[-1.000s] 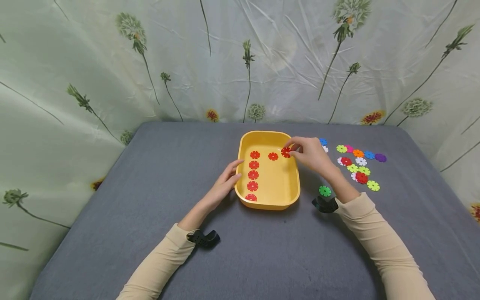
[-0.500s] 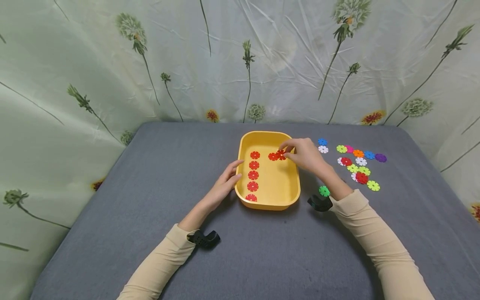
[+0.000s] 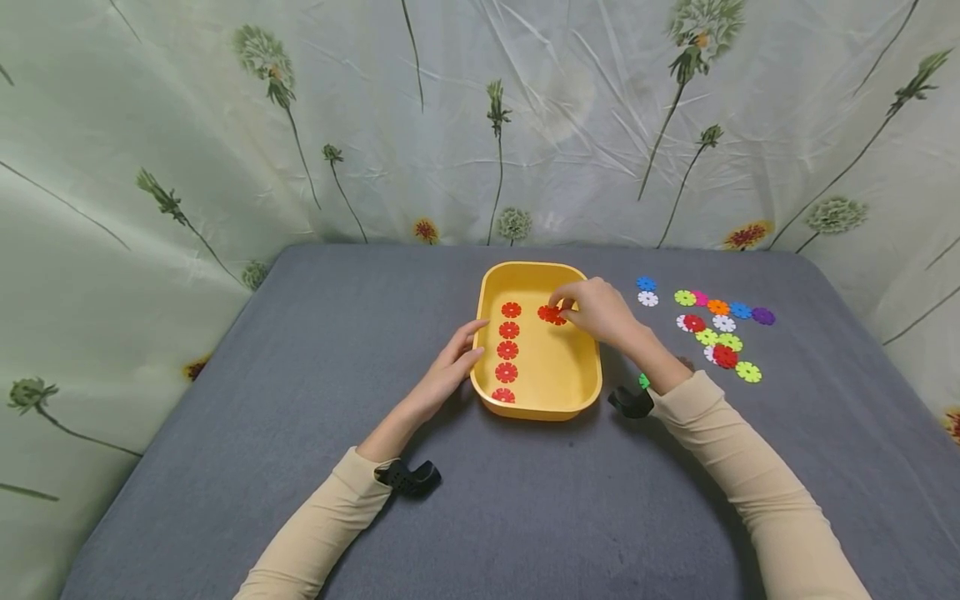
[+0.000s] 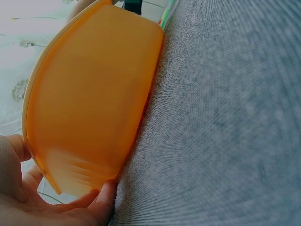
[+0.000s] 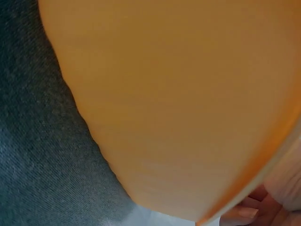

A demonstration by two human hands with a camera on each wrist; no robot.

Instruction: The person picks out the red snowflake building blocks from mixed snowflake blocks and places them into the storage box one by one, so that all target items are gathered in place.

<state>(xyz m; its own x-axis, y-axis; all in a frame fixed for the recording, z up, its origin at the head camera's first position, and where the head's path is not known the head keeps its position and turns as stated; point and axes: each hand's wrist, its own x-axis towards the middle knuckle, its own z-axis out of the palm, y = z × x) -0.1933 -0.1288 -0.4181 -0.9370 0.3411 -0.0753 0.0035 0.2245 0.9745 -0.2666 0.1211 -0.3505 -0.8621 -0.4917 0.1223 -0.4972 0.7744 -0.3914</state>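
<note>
A yellow plastic basin (image 3: 551, 375) stands on the grey table, with several red snowflake discs (image 3: 507, 350) in a column along its left side. My left hand (image 3: 442, 375) holds the basin's left side, a digit over the rim. In the left wrist view, the left hand's fingers (image 4: 101, 202) press the basin's outer wall (image 4: 89, 94). Inside the basin, my right hand (image 3: 603, 315) pinches a red snowflake disc (image 3: 559, 320). It overlaps another red disc (image 3: 543, 312) at upper right. The basin wall (image 5: 164, 94) hides most of the right hand (image 5: 273, 205) in the right wrist view.
Right of the basin lie several loose snowflake discs (image 3: 727, 342) in mixed colours. A blue disc (image 3: 647, 284) and a white disc (image 3: 648, 298) sit nearer the basin. A green disc (image 3: 643, 381) is partly hidden by the right wrist. A flower-patterned curtain (image 3: 420, 125) hangs behind the table.
My right hand has moved left and slightly down inside the basin, bringing its red disc from apart to overlapping the other red disc. The left hand and basin stay in place.
</note>
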